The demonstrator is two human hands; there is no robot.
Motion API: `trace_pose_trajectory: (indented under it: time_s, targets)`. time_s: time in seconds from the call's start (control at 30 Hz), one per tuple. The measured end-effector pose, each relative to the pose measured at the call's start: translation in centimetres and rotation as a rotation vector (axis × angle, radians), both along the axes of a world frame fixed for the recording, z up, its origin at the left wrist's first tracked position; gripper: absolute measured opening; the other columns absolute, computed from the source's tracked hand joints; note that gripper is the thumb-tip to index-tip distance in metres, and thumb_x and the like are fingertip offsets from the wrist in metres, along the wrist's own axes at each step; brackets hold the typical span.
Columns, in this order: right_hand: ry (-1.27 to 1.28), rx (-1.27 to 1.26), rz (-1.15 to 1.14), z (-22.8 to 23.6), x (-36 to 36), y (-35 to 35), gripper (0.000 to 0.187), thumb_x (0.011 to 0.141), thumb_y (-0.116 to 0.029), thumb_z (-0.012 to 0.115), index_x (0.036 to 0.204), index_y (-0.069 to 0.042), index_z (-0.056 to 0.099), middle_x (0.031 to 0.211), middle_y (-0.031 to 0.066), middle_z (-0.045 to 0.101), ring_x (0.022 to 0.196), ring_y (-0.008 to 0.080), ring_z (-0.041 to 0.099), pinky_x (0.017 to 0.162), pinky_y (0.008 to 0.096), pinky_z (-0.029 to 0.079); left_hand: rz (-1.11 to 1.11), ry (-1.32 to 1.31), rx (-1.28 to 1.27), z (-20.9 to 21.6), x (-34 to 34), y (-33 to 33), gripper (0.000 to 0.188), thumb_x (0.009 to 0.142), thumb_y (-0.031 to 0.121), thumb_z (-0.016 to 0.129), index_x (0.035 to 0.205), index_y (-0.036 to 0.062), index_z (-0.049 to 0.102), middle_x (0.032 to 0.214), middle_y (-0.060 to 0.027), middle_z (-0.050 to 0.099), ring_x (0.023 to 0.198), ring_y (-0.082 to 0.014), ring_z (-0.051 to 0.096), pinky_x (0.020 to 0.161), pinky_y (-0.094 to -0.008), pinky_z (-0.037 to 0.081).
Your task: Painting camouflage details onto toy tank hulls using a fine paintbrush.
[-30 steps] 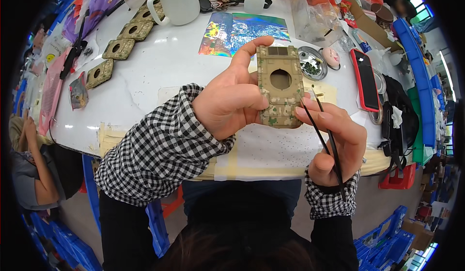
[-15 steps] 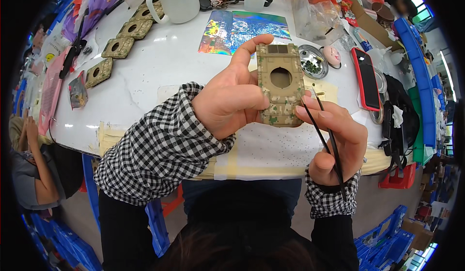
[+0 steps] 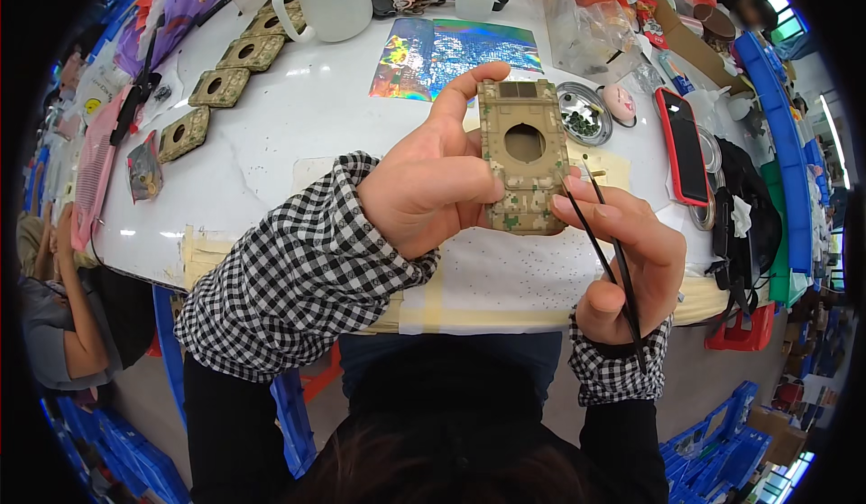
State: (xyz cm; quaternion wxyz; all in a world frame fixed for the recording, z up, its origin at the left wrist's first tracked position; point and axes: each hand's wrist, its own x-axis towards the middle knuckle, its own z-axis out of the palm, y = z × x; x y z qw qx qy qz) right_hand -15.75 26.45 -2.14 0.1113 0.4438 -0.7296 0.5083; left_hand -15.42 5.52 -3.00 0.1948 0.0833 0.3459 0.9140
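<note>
My left hand (image 3: 433,175) grips a camouflage-patterned model tank hull (image 3: 521,179) by its left side, holding it up above the table. The hull has a round hole in its upper face and a dark grille at its far end. My right hand (image 3: 631,252) is closed on black tweezers (image 3: 613,265), whose tips are apart and point away from me beside the hull's right edge. Its fingertips touch the hull's near right corner. Beneath the hands lies a white sheet (image 3: 505,279) scattered with tiny dark specks.
Several similar camouflage hulls (image 3: 184,136) stand in a row at the far left. Beyond my hands are a shiny holographic sheet (image 3: 456,58), a white mug (image 3: 332,4) and a round dish (image 3: 582,114) with small green parts. A red-cased phone (image 3: 681,148) lies right. Another person (image 3: 68,315) sits at left.
Both hands and the hull hold nearly the same place, with only a very slight shift. At the left, the other person's arm and hands have moved a little.
</note>
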Motion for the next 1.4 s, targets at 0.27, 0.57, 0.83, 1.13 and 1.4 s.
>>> trace_pose_trajectory:
  time_s: [0.27, 0.57, 0.83, 1.13, 1.4]
  targets:
    - [-0.029, -0.025, -0.015, -0.2, 0.2, -0.2, 0.057, 0.079, -0.046, 0.064, 0.112, -0.002, 0.051, 0.111, 0.0173, 0.06, 0.107, 0.0316, 0.056, 0.091, 0.0393, 0.043, 0.007, 0.01, 0.012, 0.0, 0.1, 0.0, 0.082, 0.069, -0.008, 0.043, 0.138, 0.024, 0.014, 0.136, -0.0263, 0.032, 0.125, -0.0426, 0.037, 0.099, -0.0512, 0.039]
    - [-0.039, -0.138, 0.0, 0.2, -0.3, -0.2, 0.042, 0.087, -0.037, 0.058, 0.107, 0.0, 0.052, 0.104, 0.0165, 0.062, 0.102, 0.0286, 0.057, 0.089, 0.0371, 0.044, -0.019, -0.009, 0.143, 0.1, 0.0, -0.1, 0.071, 0.08, 0.005, 0.043, 0.141, 0.0237, 0.011, 0.138, -0.0271, 0.03, 0.125, -0.0417, 0.037, 0.097, -0.058, 0.039]
    - [0.115, 0.079, -0.451, 1.9, -1.5, 1.0, 0.01, 0.088, -0.005, 0.054, 0.091, 0.0, 0.062, 0.083, 0.0107, 0.06, 0.078, 0.0191, 0.056, 0.07, 0.0286, 0.043, 0.135, 0.037, 0.065, 0.7, 0.0, 0.4, 0.044, 0.099, 0.024, 0.03, 0.139, 0.022, 0.013, 0.135, -0.0227, 0.034, 0.124, -0.0394, 0.039, 0.097, -0.0544, 0.041]
    - [0.218, 0.303, -0.498, 0.2, -3.0, 1.3, 0.015, 0.072, -0.001, 0.07, 0.086, -0.001, 0.064, 0.079, 0.0106, 0.061, 0.075, 0.0236, 0.058, 0.067, 0.031, 0.045, 0.158, -0.032, 0.043, 0.3, -0.1, 0.6, 0.042, 0.099, 0.028, 0.029, 0.138, 0.0198, 0.016, 0.133, -0.0229, 0.037, 0.122, -0.0386, 0.042, 0.097, -0.0483, 0.045]
    - [0.287, 0.126, -0.574, 1.5, -2.3, 1.2, 0.011, 0.074, 0.004, 0.068, 0.083, 0.001, 0.063, 0.077, 0.0112, 0.061, 0.074, 0.0209, 0.058, 0.067, 0.0282, 0.045, 0.134, -0.05, 0.022, 0.5, 0.0, 0.6, 0.044, 0.099, 0.03, 0.031, 0.138, 0.0188, 0.015, 0.134, -0.0219, 0.037, 0.122, -0.0372, 0.043, 0.096, -0.0471, 0.046]
